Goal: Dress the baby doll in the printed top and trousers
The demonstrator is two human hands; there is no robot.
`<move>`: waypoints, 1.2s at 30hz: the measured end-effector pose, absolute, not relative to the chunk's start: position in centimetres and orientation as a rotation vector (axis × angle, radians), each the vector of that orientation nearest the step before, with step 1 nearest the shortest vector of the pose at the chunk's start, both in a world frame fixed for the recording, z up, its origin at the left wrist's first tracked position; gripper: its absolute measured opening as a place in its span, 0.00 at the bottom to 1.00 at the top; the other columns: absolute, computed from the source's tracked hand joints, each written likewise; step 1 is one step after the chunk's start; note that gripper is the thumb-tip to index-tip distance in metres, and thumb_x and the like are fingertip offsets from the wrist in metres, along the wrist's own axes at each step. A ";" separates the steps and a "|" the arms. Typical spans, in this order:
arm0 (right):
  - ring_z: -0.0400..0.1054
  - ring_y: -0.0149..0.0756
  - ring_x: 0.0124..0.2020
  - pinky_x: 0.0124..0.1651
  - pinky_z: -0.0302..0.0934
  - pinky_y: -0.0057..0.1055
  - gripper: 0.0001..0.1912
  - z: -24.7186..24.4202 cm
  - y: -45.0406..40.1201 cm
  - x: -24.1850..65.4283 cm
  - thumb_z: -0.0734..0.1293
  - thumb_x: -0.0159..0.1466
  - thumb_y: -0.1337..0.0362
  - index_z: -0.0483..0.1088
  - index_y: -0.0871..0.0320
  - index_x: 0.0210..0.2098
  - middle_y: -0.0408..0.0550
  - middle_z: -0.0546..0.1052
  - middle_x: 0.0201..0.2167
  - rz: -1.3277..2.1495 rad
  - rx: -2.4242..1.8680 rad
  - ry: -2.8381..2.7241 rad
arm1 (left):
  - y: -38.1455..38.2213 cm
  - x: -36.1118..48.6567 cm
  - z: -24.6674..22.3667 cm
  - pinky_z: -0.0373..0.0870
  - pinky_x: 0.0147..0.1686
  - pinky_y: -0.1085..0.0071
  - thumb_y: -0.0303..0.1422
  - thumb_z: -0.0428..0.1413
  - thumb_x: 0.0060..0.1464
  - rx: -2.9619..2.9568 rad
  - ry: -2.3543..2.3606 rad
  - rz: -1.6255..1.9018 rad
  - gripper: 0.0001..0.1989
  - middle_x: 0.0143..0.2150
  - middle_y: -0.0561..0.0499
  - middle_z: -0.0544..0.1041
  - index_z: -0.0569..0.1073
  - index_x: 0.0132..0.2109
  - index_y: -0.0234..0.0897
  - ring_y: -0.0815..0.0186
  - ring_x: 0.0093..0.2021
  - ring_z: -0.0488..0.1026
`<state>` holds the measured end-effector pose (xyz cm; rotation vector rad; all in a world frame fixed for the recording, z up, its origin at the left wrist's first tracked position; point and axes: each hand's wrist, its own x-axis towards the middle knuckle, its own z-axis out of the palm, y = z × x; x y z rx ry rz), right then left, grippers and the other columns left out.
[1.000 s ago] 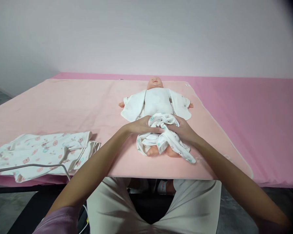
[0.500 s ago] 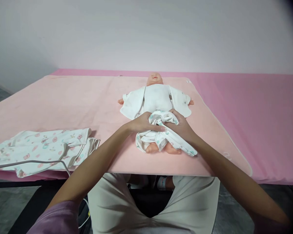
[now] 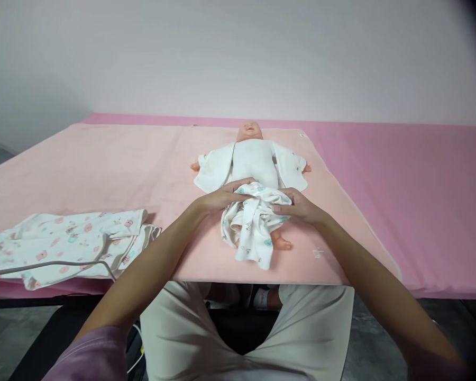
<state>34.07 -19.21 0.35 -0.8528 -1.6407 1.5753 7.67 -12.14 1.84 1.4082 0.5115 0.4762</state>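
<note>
A baby doll point(image 3: 249, 130) lies on its back, head away from me, arms spread in the sleeves of an open white jacket point(image 3: 216, 165). Bunched over its legs are white printed baby pants point(image 3: 257, 225), with one leg of the garment hanging down toward me. My left hand point(image 3: 228, 196) grips the bunched cloth from the left, thumb on top. From the right, my right hand point(image 3: 297, 205) pinches the same cloth between thumb and fingers. One doll foot point(image 3: 281, 242) shows below the cloth; the other is mostly covered.
A folded stack of printed baby clothes point(image 3: 75, 238) lies at the left front of the table, with a grey cable point(image 3: 51, 263) across it. Under the doll spreads a peach mat point(image 3: 143, 159) on a pink table cover point(image 3: 428, 211). A pale wall point(image 3: 238, 58) rises behind.
The loose leg of the pants has swung from the right to the middle, now hanging over one doll foot. My hands have moved apart to the two sides of the bunched cloth.
</note>
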 end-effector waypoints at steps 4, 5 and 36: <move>0.74 0.38 0.38 0.41 0.65 0.29 0.22 -0.3 -18.8 34.6 0.81 0.59 0.50 0.81 0.58 0.46 0.44 0.80 0.35 1.585 -0.778 -1.544 | -12.0 7.6 1.8 0.72 0.60 0.61 0.41 0.71 0.54 1.347 0.521 0.445 0.28 0.57 0.41 0.82 0.79 0.59 0.34 0.52 0.60 0.78; 0.72 0.37 0.36 0.40 0.64 0.29 0.21 -0.3 -18.8 34.6 0.81 0.59 0.50 0.81 0.59 0.44 0.44 0.78 0.33 1.581 -0.784 -1.523 | -12.0 7.6 1.9 0.71 0.63 0.58 0.42 0.71 0.54 1.361 0.512 0.431 0.30 0.59 0.40 0.82 0.79 0.61 0.34 0.49 0.62 0.77; 0.77 0.44 0.49 0.49 0.71 0.35 0.31 0.2 -20.3 33.6 0.78 0.65 0.47 0.76 0.54 0.61 0.49 0.83 0.50 1.611 -1.035 -1.694 | -13.7 7.4 3.3 0.76 0.56 0.61 0.53 0.64 0.62 1.575 0.613 0.354 0.30 0.55 0.43 0.84 0.79 0.62 0.39 0.51 0.58 0.81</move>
